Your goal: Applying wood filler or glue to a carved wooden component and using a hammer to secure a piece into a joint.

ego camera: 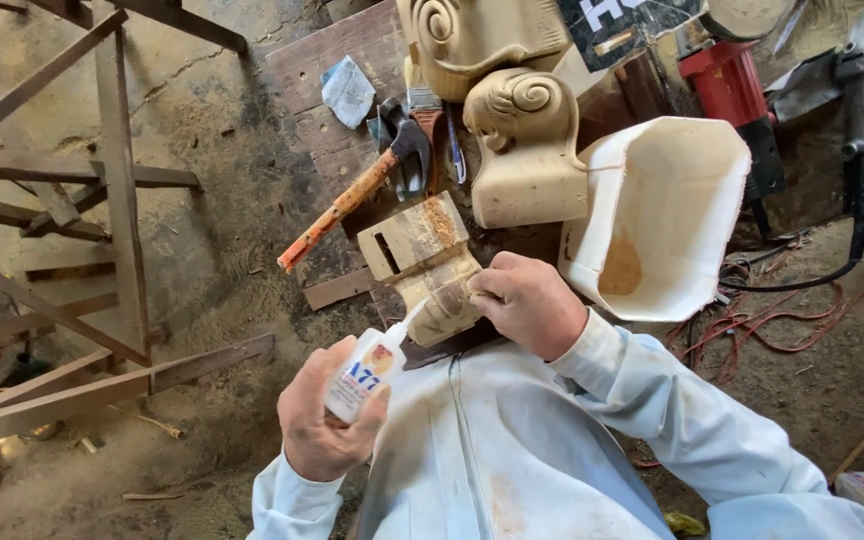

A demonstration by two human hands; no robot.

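The left hand wraps around a small white glue bottle, fingers curled about its body, the thin nozzle reaching up and away from the hand to touch the carved wooden piece. The right hand closes over the near end of that piece, thumb and fingers pressed on its rounded lower part, holding it just above the person's lap. The bottle looks light and soft-walled, likely to yield to a squeeze, so a hold round the middle suits it; its label, facing the camera, is white with blue marks and an orange patch. The wooden piece looks stiff and fairly heavy for its size, with a slotted flat block at the far end and sharp carved edges that could chip; the thick rounded part under the right hand seems the safest hold. Beyond the right hand lie a scrolled carved block and a pale open container. Beyond the left hand, an orange-handled hammer rests on a dark board beside a crumpled pale packet.
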